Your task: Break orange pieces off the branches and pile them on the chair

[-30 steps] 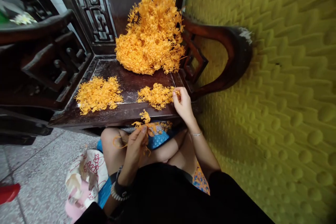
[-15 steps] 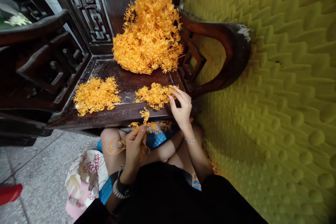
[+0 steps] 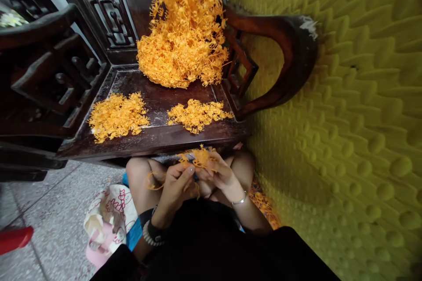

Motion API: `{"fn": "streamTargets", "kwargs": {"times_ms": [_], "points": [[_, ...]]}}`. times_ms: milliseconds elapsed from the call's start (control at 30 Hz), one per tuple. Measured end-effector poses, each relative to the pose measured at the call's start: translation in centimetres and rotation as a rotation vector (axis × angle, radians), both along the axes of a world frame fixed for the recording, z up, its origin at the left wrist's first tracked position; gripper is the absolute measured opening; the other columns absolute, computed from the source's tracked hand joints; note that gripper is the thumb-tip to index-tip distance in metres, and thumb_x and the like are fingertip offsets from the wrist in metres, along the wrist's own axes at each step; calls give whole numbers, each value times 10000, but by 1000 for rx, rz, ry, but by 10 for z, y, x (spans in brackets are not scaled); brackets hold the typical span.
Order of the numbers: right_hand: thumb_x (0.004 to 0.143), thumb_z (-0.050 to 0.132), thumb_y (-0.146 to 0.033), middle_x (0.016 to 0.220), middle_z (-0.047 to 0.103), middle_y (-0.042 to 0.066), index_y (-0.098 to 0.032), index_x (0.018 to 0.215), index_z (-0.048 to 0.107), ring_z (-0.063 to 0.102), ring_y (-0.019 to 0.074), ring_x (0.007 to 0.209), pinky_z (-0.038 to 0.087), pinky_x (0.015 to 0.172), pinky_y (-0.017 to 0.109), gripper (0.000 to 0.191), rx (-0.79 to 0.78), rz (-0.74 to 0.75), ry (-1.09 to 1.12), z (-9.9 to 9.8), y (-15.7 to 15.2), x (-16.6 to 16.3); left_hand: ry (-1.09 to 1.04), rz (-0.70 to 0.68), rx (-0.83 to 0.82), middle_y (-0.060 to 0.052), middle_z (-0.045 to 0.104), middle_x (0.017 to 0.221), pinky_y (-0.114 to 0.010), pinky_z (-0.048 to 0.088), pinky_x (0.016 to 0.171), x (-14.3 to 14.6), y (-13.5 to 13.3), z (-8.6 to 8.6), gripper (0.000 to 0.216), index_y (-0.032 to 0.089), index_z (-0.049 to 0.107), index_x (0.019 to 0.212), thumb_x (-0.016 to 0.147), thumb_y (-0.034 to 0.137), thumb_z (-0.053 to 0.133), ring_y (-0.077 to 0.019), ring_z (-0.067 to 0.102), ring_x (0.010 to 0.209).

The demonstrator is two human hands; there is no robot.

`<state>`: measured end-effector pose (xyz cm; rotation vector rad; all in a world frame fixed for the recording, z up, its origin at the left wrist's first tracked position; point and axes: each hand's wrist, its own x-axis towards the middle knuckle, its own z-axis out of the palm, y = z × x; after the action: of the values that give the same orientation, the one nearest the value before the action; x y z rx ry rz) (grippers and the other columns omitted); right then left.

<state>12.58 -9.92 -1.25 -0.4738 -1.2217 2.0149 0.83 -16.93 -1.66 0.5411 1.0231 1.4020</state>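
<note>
My left hand (image 3: pixel 175 185) is closed in a pinch on a bunch of orange branching strands (image 3: pixel 200 155) above my lap. Thin orange string (image 3: pixel 152 181) loops out on its left side. My right hand (image 3: pixel 227 176) meets it at the bunch, fingers curled around the right end; its fingertips are partly hidden and blurred. Just beyond both hands, a small spread of orange frilly pieces (image 3: pixel 198 115) lies on the dark wooden chair seat (image 3: pixel 154 138). Another pile of orange pieces (image 3: pixel 118 116) sits to its left.
A tall heap of orange pieces (image 3: pixel 184 44) stands at the back of the seat. A curved wooden armrest (image 3: pixel 290 61) and a yellow-green textured wall (image 3: pixel 356 118) bound the right side. On the floor at left are a white and pink bag (image 3: pixel 112 215) and a red object (image 3: pixel 15 239).
My right hand has left the right-hand spread of pieces on the seat and come down to my left hand. Both hands are now together at the orange bunch.
</note>
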Motion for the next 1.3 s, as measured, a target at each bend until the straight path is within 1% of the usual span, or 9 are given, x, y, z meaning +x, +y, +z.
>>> {"fn": "streamTargets", "kwargs": {"times_ms": [267,400,567,700,900,1000,1133,1200,1300], "points": [[887,367,-656,342,111,-97,-245,495,230,86,78,317,151,317,229,584,-377,48,196,-28,-19,-14,-386,-199,49,114,40,370,-184,114,314,3,-6,7,661,202,240,437,690,539,749,-32,53,303],[945,336,-589,375,82,-122,-235,573,320,35,62,312,158,332,213,514,-328,-251,440,-26,-14,-20,-426,-89,40,110,52,386,-195,98,307,0,-9,8,658,209,224,443,702,538,732,-38,21,332],[865,494,-598,366,315,-87,-234,566,471,268,80,268,306,356,234,471,-55,-202,363,-6,3,-17,-279,46,117,80,207,376,-199,187,361,0,-6,12,608,184,322,428,701,509,757,-40,197,348],[755,701,-499,594,650,4,-220,821,709,566,133,436,451,468,269,287,-30,-174,133,4,10,-9,-177,198,125,75,271,392,-196,205,378,-11,-4,11,589,179,344,459,683,496,787,-41,232,367],[844,637,-435,603,650,-19,-227,1087,668,575,121,449,480,503,262,321,10,-222,-31,6,-3,-8,-85,253,73,72,291,429,-200,218,394,-17,-3,4,559,180,375,482,727,517,749,-51,243,402],[902,567,-407,605,648,-15,-224,1052,671,587,128,490,481,537,271,259,249,-380,-213,3,7,-7,5,221,46,65,323,446,-204,221,409,-17,-2,-1,549,177,389,495,769,536,701,-54,260,417],[915,526,-268,754,689,37,-203,945,688,640,186,725,498,734,345,177,872,-864,-469,-4,62,5,163,195,18,65,344,463,-208,214,416,-20,-1,-9,542,179,405,524,775,582,666,-59,262,434],[911,488,-217,846,698,67,-196,910,675,630,214,820,486,787,375,188,1055,-961,-580,-7,96,12,222,168,16,66,340,480,-212,201,419,-21,0,-12,539,182,409,544,770,606,653,-63,256,446],[855,478,-148,873,696,75,-202,815,662,598,245,896,457,837,410,196,1174,-911,-822,-12,132,19,334,159,37,61,333,509,-220,207,443,-23,2,-14,527,184,409,564,796,611,614,-70,262,474]]}}
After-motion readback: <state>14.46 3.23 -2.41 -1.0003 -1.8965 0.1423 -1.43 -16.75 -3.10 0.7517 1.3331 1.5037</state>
